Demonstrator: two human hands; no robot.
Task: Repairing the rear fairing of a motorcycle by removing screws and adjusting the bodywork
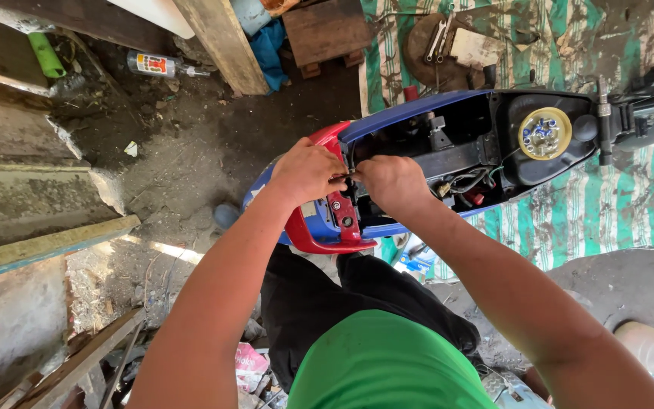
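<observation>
1. I have both hands at the rear of a scooter body (418,151) with its seat off, so the open bay faces up at me and I can work inside it from above.
2. My left hand (306,171) is curled over the red tail panel (319,227), fingers bent inward toward the bay's back edge. It seems to pinch something small there, but what it is stays hidden under my fingers.
3. My right hand (392,182) is clenched just beside the left, knuckles up, the two nearly touching at the fingertips. A thin dark piece, perhaps a wire or clip, shows between them; I cannot tell which hand actually holds it.
4. I judge the hands meet this closely because the part is small and needs one hand to steady while the other works.
5. A bundle of wires (463,183) lies loose in the bay just right of my right hand, within easy reach.
6. A round yellow fuel cap (544,133) sits farther forward in the bay, well apart from both hands.
7. The scooter rests on a green striped mat (630,204), likely to keep parts off the dirt floor (191,159).
8. Wrenches (439,38) lie on a round plate on the mat beyond the scooter, laid aside, apart from my hands.
</observation>
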